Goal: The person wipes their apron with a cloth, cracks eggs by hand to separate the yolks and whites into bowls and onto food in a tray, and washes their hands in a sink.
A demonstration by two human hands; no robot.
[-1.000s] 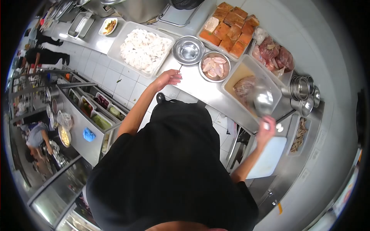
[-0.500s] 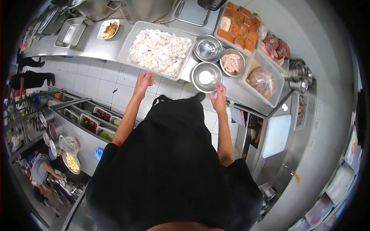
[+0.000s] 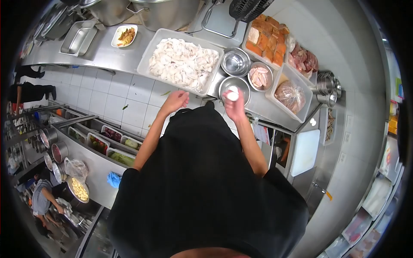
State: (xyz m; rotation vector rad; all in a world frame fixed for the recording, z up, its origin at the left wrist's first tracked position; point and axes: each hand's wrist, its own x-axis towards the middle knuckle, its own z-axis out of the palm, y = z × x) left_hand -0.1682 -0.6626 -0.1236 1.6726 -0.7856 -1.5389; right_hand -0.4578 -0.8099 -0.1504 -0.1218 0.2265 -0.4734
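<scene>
My right hand [image 3: 234, 108] is over the near rim of a steel bowl [image 3: 246, 95], fingers curled around a bright white roundish spot [image 3: 232, 94]. Glare blurs this spot, and I cannot make out what it is. My left hand [image 3: 175, 102] hangs in front of a large plastic tub [image 3: 146, 60], fingers loosely curled in with nothing seen in them. Pale, whitish raw pieces [image 3: 183, 62] fill that tub. Behind the near bowl stands a second steel bowl [image 3: 235, 61]. Beside it, another bowl [image 3: 260, 76] contains pinkish meat pieces.
Orange fish blocks [image 3: 269, 41] fill a tub at the back right. Bagged meat [image 3: 290, 95] sits in another tub. A white cutting board [image 3: 306, 152] lies at right. Vegetable containers [image 3: 120, 158] line the left counter, where a person [image 3: 45, 195] works.
My right hand has moved left and in over the near bowl, its fingers curling. My left hand has shifted right, its fingers drawn in. The view has shifted slightly.
</scene>
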